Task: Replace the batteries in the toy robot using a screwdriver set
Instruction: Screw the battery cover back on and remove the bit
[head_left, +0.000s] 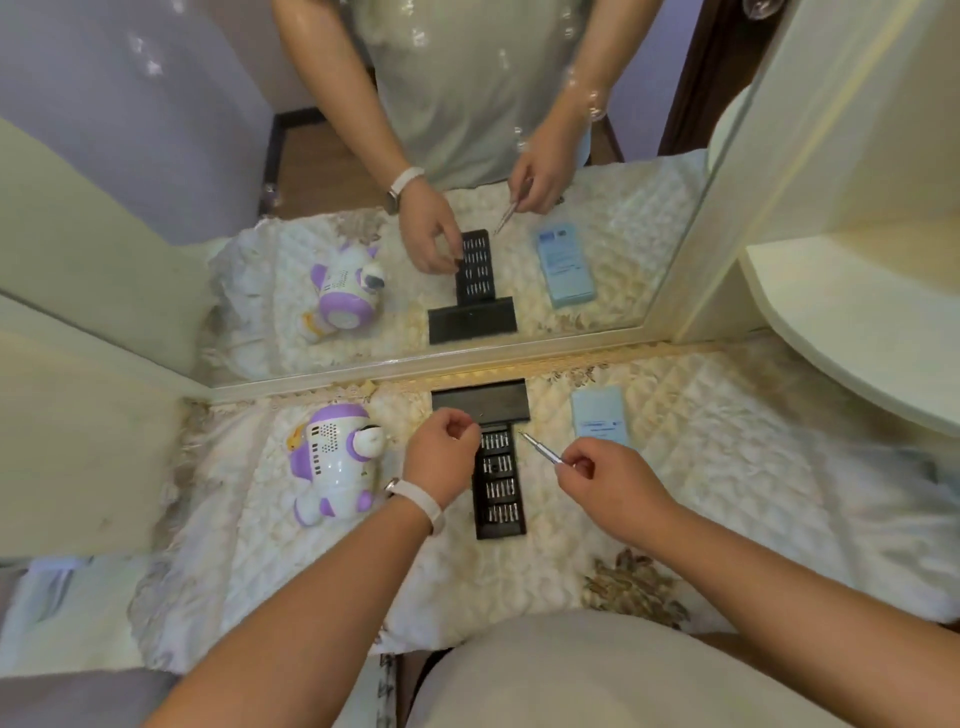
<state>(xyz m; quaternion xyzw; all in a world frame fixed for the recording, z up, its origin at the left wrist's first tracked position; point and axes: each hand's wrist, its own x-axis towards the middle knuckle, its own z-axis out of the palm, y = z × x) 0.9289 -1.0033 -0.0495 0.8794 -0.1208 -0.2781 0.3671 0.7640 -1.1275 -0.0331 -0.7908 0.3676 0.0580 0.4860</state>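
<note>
A white and purple toy robot (332, 462) lies on the quilted table cover, left of centre. A black tray of screwdriver bits (500, 483) lies open in the middle, its black sleeve (480, 406) pulled out toward the mirror. My left hand (441, 452) hovers over the tray's top left corner with its fingertips pinched together; whether a bit is between them I cannot tell. My right hand (608, 480) grips a slim silver screwdriver handle (541, 448), its tip pointing at the tray's upper right edge.
A pale blue box (600, 417) lies to the right of the tray. A mirror (467, 208) stands along the back edge and repeats the scene. A cream shelf (857, 322) juts out at the right. The quilted cover (727, 467) spreads wide on the right.
</note>
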